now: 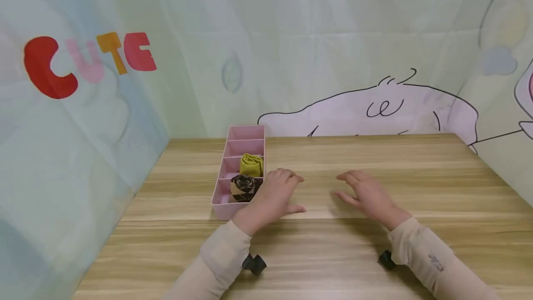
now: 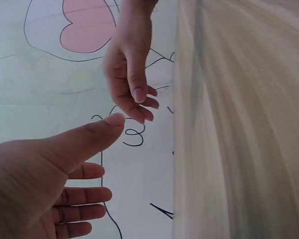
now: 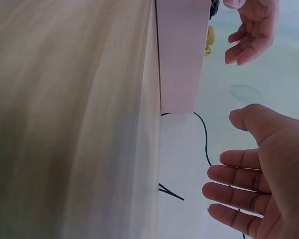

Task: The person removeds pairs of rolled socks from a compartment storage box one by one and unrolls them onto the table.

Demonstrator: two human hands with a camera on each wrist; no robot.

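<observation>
My left hand [image 1: 275, 198] hovers over the table just right of a pink divided box [image 1: 226, 211], its fingers relaxed and holding nothing. Across from it, my right hand [image 1: 370, 198] is raised too, palm facing left, thumb apart from the loose fingers, nothing in its grasp. Inside the box's nearest compartment sits a rolled black-and-tan patterned cloth [image 1: 241, 188], partly hidden behind the left hand in the head view. One compartment farther back holds a rolled yellow-green cloth [image 1: 251, 165]. Both palms show bare in the wrist views, the left hand [image 2: 40, 184] and the right hand [image 3: 274, 174].
The wooden table [image 1: 316, 253] runs back to a printed curtain [image 1: 291, 59] with cartoon drawings and coloured letters. Two farther compartments of the pink box hold nothing visible. A small black device [image 1: 255, 264] hangs under the left sleeve, another black device [image 1: 387, 259] under the right.
</observation>
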